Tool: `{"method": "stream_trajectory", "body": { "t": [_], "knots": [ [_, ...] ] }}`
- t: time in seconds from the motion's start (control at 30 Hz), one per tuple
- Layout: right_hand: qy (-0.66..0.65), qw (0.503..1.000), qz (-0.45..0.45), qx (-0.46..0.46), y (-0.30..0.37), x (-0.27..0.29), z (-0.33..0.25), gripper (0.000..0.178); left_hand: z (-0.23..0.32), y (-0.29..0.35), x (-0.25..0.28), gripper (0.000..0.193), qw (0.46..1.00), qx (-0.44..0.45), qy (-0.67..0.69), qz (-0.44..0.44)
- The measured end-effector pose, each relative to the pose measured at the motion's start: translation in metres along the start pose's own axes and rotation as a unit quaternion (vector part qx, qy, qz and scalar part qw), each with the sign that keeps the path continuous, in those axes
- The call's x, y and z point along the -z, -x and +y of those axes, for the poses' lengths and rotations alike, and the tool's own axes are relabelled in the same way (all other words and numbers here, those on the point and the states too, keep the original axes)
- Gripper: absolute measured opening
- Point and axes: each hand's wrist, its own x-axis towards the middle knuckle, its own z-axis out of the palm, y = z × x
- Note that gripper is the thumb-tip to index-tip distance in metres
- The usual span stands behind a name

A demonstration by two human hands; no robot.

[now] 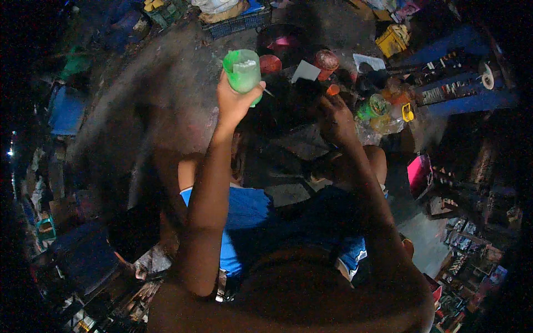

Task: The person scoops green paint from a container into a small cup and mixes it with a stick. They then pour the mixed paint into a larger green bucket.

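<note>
My left hand [236, 102] is raised and wrapped round a translucent green cup [244, 69]. Something whitish shows in the cup's upper part, and a thin pale sliver sticks out near my thumb. Lower and to the right, my right hand [336, 119] is in shadow with its fingers curled; whatever it may hold is too dark to name. Just beyond its fingertips is a small orange cup-like piece [333, 90]. A flat white square [306, 71] lies farther off, beside a red tub [326, 62] with pale residue on top.
A red bowl [270, 64] stands right of the green cup. To the right are a green container [377, 104], a yellow-capped clear jug [408, 112] and a blue surface [461, 100] with rows of small items. A dark crate [239, 25] sits at the back, a yellow container [393, 40] at the far right.
</note>
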Motion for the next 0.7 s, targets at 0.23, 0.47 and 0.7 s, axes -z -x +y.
{"method": "stream_trajectory", "body": {
  "t": [0.23,0.47,0.7],
  "knots": [
    [0.066,0.982,-0.154,0.091,-0.024,-0.047,0.005,0.03,-0.004,-0.026,0.005,0.051,0.997,-0.058,-0.025,-0.035],
    [0.088,0.909,-0.404,0.053,-0.045,-0.139,0.011,0.033,-0.027,-0.05,0.008,0.052,0.999,-0.034,0.002,-0.017],
    [0.092,0.838,-0.534,0.067,-0.046,-0.213,0.021,0.032,-0.012,-0.062,0.005,0.049,0.995,-0.038,-0.094,-0.007]
  ]
}}
